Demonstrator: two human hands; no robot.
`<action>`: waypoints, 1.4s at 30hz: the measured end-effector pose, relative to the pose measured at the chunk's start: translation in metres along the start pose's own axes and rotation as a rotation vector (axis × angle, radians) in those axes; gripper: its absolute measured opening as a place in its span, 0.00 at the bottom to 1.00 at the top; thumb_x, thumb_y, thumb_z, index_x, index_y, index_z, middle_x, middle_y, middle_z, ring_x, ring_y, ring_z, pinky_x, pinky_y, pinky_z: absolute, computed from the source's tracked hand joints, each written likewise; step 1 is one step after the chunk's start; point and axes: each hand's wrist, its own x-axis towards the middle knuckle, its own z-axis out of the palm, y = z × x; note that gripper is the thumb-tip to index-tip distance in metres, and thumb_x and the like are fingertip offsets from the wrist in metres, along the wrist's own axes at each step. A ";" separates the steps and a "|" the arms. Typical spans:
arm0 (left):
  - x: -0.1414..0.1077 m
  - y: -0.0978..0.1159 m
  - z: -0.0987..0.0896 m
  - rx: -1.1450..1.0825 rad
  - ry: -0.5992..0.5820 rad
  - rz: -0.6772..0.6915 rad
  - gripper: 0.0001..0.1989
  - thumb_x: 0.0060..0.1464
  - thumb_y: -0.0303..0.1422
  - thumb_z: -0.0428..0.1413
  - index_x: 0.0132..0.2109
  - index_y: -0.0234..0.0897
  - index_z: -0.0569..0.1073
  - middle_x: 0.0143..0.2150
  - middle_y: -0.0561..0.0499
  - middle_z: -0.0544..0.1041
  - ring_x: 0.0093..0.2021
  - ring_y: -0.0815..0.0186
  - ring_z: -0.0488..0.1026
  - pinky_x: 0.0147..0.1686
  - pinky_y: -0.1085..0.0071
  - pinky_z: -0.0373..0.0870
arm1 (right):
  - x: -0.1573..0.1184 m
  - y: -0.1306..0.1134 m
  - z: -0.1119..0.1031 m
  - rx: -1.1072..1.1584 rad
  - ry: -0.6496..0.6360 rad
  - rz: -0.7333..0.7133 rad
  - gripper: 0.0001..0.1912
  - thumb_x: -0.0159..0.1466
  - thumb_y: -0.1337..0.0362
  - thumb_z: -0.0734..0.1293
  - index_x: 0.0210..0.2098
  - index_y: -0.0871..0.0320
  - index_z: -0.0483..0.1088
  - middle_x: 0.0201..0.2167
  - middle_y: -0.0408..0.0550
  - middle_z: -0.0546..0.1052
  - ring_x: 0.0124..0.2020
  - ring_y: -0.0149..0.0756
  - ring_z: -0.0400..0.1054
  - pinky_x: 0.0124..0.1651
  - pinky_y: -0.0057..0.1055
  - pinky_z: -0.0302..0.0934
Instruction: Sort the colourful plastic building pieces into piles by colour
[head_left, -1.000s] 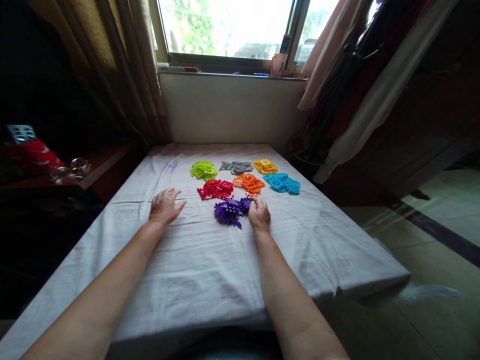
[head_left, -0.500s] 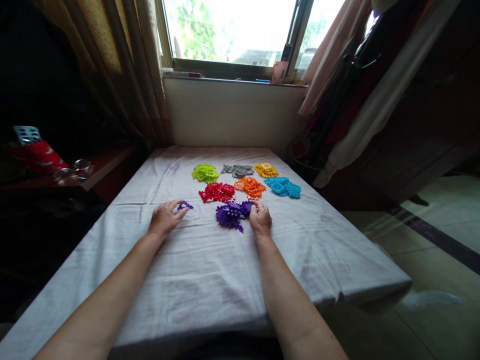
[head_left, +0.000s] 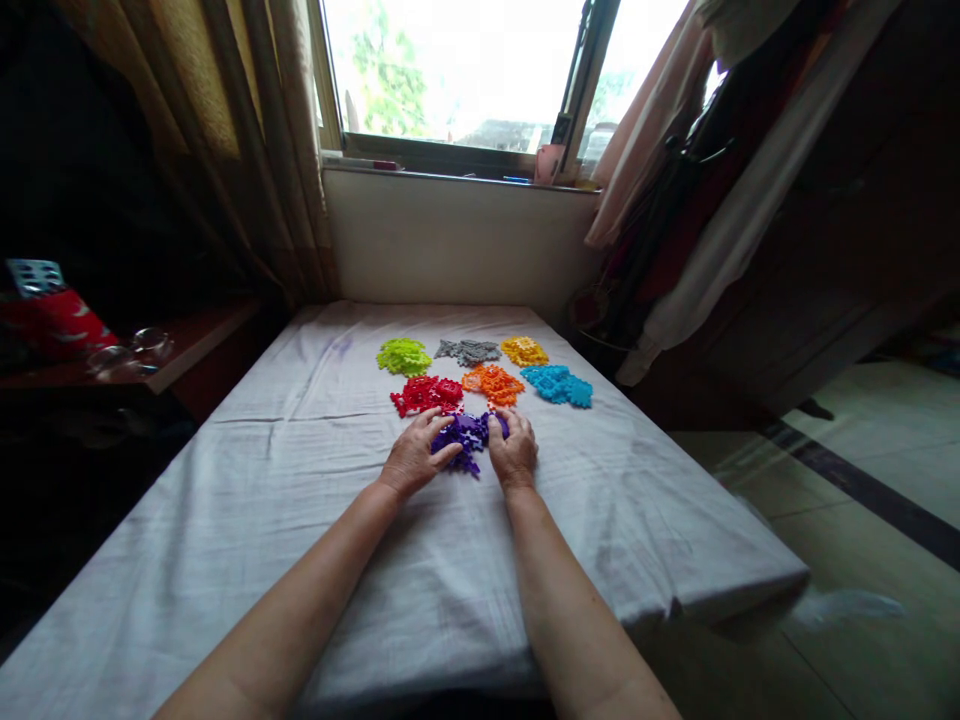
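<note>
View: head camera, looking forward and down along both forearms.
Surface: worktop (head_left: 315,560) covered with a creased white cloth, set below a window (head_left: 450,70).
Left hand (head_left: 414,457): palm down on the cloth, fingers spread loosely and reaching onto the left edge of the purple pile (head_left: 466,435); fingertips touch the pieces, nothing seen clasped.
Right hand (head_left: 513,451): palm down, fingers curled onto the right edge of the purple pile; whether a piece is pinched under them cannot be told.
Purple pile: small plastic pieces heaped together, lying between the two hands, nearest of all piles to the person.
Red pile (head_left: 425,394): just beyond the left hand, close to the purple pile.
Orange pile (head_left: 493,383): just beyond the right hand, beside the red pile.
Blue pile (head_left: 558,385): right of the orange pile, apart from the hands.
Far row: green pile (head_left: 403,355), grey pile (head_left: 468,351), yellow pile (head_left: 524,350), left to right.
Left margin: dark side shelf (head_left: 180,345) with a red packet (head_left: 56,325) on it.
Window sides: curtains (head_left: 247,150) hang left and right.
</note>
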 end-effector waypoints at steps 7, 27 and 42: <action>-0.029 -0.048 -0.028 -0.061 0.100 -0.096 0.21 0.59 0.43 0.52 0.56 0.40 0.74 0.57 0.45 0.76 0.59 0.59 0.72 0.63 0.58 0.66 | -0.026 -0.043 -0.002 -0.224 -0.233 -0.535 0.26 0.61 0.48 0.69 0.56 0.49 0.72 0.68 0.55 0.62 0.69 0.52 0.50 0.69 0.56 0.38; -0.040 -0.066 -0.040 -0.035 0.241 -0.294 0.21 0.54 0.41 0.51 0.51 0.39 0.76 0.53 0.44 0.78 0.52 0.58 0.77 0.57 0.59 0.72 | -0.002 -0.037 -0.017 -0.665 -0.312 -0.381 0.15 0.65 0.58 0.63 0.46 0.57 0.76 0.49 0.59 0.78 0.54 0.52 0.63 0.62 0.55 0.43; -0.040 -0.064 -0.043 -0.013 0.235 -0.296 0.20 0.55 0.41 0.52 0.51 0.42 0.76 0.53 0.47 0.79 0.51 0.60 0.77 0.57 0.61 0.72 | -0.007 -0.010 -0.034 -0.537 -0.410 -0.587 0.33 0.61 0.44 0.69 0.61 0.51 0.69 0.70 0.57 0.59 0.70 0.53 0.47 0.69 0.55 0.32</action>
